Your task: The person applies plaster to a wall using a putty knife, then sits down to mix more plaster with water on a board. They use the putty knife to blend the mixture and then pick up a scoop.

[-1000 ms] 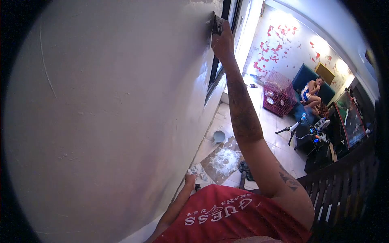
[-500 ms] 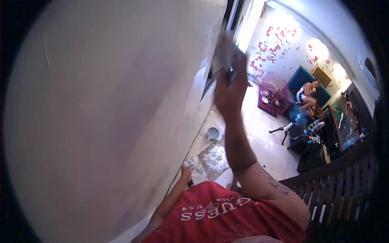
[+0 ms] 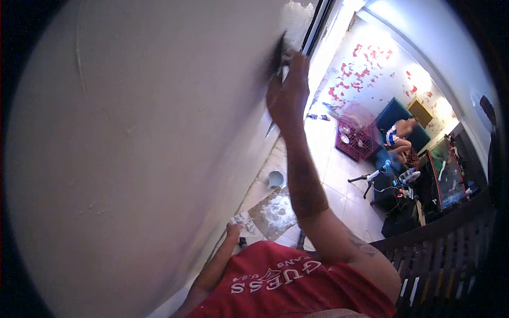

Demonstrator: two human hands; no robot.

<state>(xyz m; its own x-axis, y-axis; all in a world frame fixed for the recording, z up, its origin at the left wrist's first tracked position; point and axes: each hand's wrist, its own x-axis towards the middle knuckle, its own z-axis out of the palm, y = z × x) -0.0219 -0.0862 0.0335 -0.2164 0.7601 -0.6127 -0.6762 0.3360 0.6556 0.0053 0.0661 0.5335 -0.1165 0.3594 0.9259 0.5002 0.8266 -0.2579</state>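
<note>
My right hand (image 3: pixel 290 93) is raised along the wall (image 3: pixel 148 132), closed around a putty knife (image 3: pixel 281 50). The dark blade is tilted against the wall or very close to it, and looks slightly blurred. Just above it, a rough patch of white putty (image 3: pixel 297 18) lies on the wall beside the dark frame edge. Low on the left, my left hand (image 3: pixel 233 229) is closed on the edge of a flat board smeared with white (image 3: pixel 246 223). My fingers hide part of that board.
On the floor below are a grey-blue bucket (image 3: pixel 275 179) and a sheet with white powdery splashes (image 3: pixel 275 212). Farther right stand a pink wire cage (image 3: pixel 356 135), a white tripod (image 3: pixel 374 175) and a seated person (image 3: pixel 398 135). Dark slatted furniture (image 3: pixel 445 265) is close on my right.
My right hand has swung left to the wall, and the knife has turned from broadside to nearly edge-on. The white putty patch is now in view. My left hand still grips the board.
</note>
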